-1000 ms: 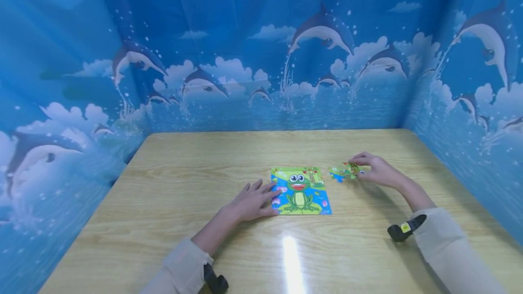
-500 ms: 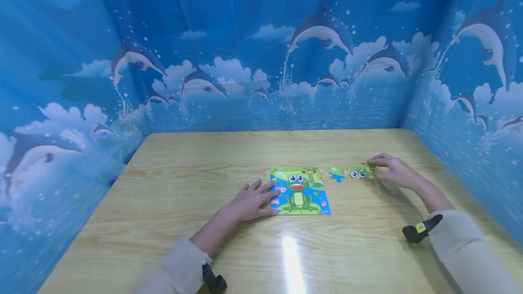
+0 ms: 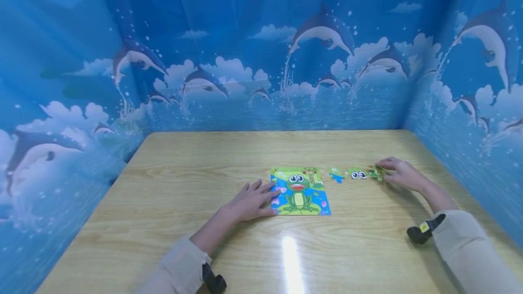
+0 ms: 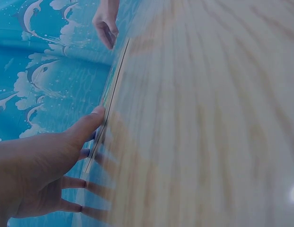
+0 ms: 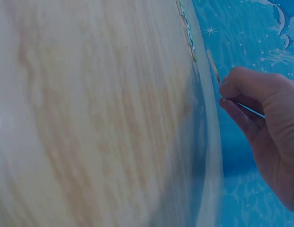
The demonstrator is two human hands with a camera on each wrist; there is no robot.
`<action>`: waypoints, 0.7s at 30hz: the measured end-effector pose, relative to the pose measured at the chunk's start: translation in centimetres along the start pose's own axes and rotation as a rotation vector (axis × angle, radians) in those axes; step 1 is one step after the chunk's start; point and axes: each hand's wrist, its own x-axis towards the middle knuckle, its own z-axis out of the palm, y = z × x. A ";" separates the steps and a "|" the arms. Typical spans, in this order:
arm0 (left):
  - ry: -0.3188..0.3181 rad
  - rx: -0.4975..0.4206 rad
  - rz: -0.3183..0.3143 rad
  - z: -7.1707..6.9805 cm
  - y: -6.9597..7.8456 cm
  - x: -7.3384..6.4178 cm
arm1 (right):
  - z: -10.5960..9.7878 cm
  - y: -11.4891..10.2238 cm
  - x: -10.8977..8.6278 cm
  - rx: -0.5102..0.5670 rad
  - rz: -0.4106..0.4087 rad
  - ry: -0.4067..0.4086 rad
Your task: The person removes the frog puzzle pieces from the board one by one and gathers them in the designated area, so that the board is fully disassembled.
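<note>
A square frog puzzle picture [image 3: 300, 194] lies flat near the middle of the wooden table. My left hand [image 3: 256, 201] rests at its left edge with the fingers spread, two of them reaching over the picture. In the left wrist view the board is seen edge-on, my thumb touching its near edge. To the right, my right hand [image 3: 402, 175] pinches a small green puzzle piece [image 3: 376, 173] between thumb and fingers. The right wrist view shows this piece [image 5: 213, 66] tilted and apart from the table. Two more pieces lie left of it: one with frog eyes [image 3: 357, 174], one green and blue [image 3: 336, 174].
A wood-grain table [image 3: 196, 158] extends under everything. Blue curtain walls [image 3: 245, 58] printed with dolphins stand along its back and sides. A bright light reflection [image 3: 292, 262] shows on the table in front of the picture.
My right hand has moved to the right with the pinched puzzle piece, uncovering the piece with frog eyes. The left hand has stayed in place on the picture.
</note>
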 end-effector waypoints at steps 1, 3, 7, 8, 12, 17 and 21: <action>0.001 0.002 0.000 0.0 0.0 0.0 | 0.0 0.1 0.0 -0.006 0.000 0.000; -0.001 0.006 -0.001 0.0 0.0 0.0 | 0.2 0.5 0.0 -0.004 0.004 0.003; -0.001 0.004 -0.003 0.1 0.0 0.1 | 0.5 1.0 0.1 -0.004 0.016 0.004; -0.002 0.001 -0.003 0.1 0.0 0.1 | 0.6 1.1 0.1 -0.003 0.019 0.006; -0.003 -0.011 -0.001 0.1 0.0 0.1 | 0.9 1.5 0.2 0.007 0.008 0.025; -0.004 -0.009 -0.006 0.0 0.0 0.0 | 1.1 1.9 0.3 0.011 -0.023 0.049; -0.004 -0.011 -0.009 0.0 -0.1 0.1 | 1.2 2.1 0.4 0.007 -0.033 0.049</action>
